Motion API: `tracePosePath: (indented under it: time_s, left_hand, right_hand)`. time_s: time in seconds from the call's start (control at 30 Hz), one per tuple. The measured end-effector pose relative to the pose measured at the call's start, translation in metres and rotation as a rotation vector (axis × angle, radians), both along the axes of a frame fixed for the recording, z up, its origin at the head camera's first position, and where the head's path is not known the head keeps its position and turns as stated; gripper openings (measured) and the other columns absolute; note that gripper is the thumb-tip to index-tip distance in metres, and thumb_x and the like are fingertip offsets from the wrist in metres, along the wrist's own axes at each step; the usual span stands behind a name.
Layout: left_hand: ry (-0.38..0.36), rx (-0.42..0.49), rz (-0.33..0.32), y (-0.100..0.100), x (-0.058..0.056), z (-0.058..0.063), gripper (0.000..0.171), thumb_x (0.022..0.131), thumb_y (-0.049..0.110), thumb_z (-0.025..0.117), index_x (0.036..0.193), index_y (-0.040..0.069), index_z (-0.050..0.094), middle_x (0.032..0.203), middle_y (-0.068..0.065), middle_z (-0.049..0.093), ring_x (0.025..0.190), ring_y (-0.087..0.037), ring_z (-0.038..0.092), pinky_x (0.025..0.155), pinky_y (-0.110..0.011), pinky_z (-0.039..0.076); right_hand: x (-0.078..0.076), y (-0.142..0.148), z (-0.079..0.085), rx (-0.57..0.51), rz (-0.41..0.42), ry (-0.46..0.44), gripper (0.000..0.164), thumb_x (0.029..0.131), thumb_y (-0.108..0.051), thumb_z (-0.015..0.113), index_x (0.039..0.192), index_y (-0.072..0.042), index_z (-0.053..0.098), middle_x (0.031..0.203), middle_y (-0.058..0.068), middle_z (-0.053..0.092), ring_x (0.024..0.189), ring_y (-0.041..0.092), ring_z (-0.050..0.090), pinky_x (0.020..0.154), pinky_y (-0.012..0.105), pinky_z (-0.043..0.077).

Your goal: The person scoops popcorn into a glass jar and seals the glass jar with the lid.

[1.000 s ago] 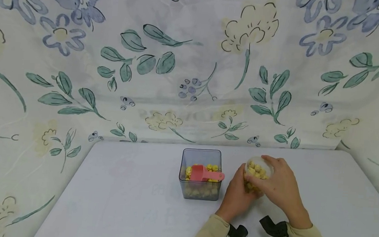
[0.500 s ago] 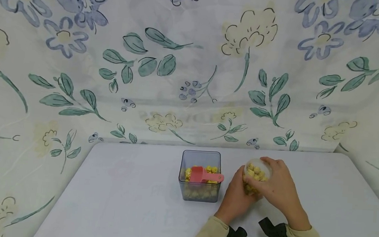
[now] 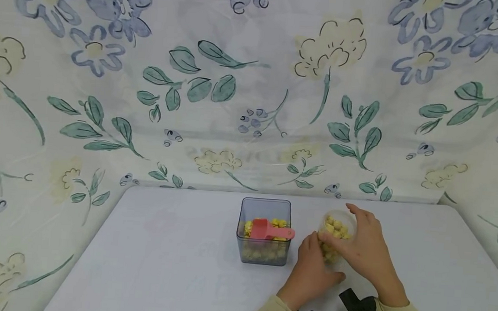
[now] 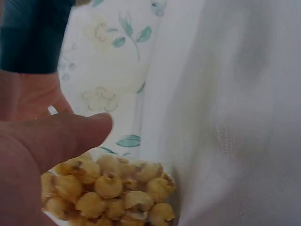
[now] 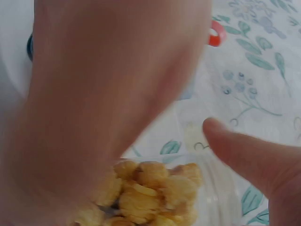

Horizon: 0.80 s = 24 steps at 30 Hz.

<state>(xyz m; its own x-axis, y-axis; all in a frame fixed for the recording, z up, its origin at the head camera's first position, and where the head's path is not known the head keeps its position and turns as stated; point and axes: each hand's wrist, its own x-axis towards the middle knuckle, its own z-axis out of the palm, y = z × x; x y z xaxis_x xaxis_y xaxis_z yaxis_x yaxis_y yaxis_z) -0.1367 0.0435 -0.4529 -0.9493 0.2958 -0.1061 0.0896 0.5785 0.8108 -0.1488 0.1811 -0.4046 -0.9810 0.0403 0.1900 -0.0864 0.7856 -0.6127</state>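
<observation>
A clear round cup of yellow popcorn (image 3: 335,229) stands on the table between both hands in the head view. Beside its near left side is my left hand (image 3: 312,275), fingertips close to the wall and thumb stretched away from it. The left wrist view shows that thumb (image 4: 89,134) straight, above the popcorn (image 4: 113,193). My right hand (image 3: 368,250) arches round the cup's right side, thumb across its front and index finger spread behind the rim. In the right wrist view one straight finger (image 5: 244,150) sits apart from the cup's wall (image 5: 216,193).
Left of the hands stands a square, tinted clear bin (image 3: 264,253) holding more popcorn. A pink scoop (image 3: 265,230) lies on that popcorn, its handle over the bin's right rim. Behind the white table (image 3: 159,265) hangs a floral cloth (image 3: 254,79).
My left hand has loosened from the cup and slid slightly down and left, its thumb now showing. My right index finger has spread off the rim. The cup stays about where it was.
</observation>
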Motion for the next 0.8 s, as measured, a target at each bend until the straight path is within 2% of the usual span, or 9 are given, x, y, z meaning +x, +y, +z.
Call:
tracePosePath:
  time_s: [0.1,0.27,0.47,0.57,0.8]
  left_hand:
    - [0.012,-0.094,-0.054,-0.008,0.009,0.006,0.093,0.078,0.043,0.072,0.144,0.001,0.021,0.145,-0.013,0.025,0.133,-0.023,0.025,0.103,-0.039,0.034]
    - [0.035,-0.188,-0.157,-0.029,0.016,0.013,0.079,0.08,0.049,0.067,0.139,0.008,0.036,0.139,-0.004,0.036,0.127,-0.017,0.036,0.1,-0.036,0.038]
    - [0.096,-0.209,-0.306,-0.064,0.022,0.016,0.059,0.083,0.049,0.064,0.133,0.023,0.046,0.131,0.009,0.046,0.118,-0.007,0.045,0.096,-0.034,0.042]
    - [0.083,-0.208,-0.33,-0.084,0.026,0.019,0.056,0.083,0.048,0.064,0.132,0.026,0.047,0.13,0.013,0.047,0.117,-0.006,0.045,0.096,-0.034,0.042]
    - [0.023,-0.244,-0.29,-0.137,0.034,0.026,0.054,0.084,0.052,0.06,0.132,0.032,0.046,0.133,0.015,0.044,0.122,-0.009,0.042,0.1,-0.041,0.039]
  right_hand:
    - [0.001,0.003,0.002,-0.011,0.003,0.008,0.095,0.072,-0.061,0.068,0.139,-0.003,0.035,0.133,0.026,0.036,0.119,0.043,0.034,0.087,0.064,0.035]
    - [0.004,0.009,0.001,-0.004,-0.004,0.05,0.087,0.077,-0.058,0.065,0.139,-0.002,0.037,0.132,0.026,0.039,0.118,0.043,0.036,0.087,0.064,0.034]
    - [0.006,0.018,-0.001,-0.001,-0.021,0.072,0.076,0.085,-0.052,0.058,0.136,0.001,0.039,0.133,0.026,0.038,0.12,0.043,0.035,0.089,0.064,0.033]
    - [0.009,0.022,-0.003,-0.005,-0.03,0.079,0.072,0.088,-0.049,0.056,0.135,0.002,0.04,0.134,0.027,0.038,0.121,0.044,0.034,0.09,0.064,0.032]
    - [0.013,0.034,-0.013,-0.012,-0.035,0.105,0.064,0.092,-0.044,0.052,0.134,0.003,0.04,0.132,0.027,0.038,0.121,0.044,0.033,0.09,0.063,0.03]
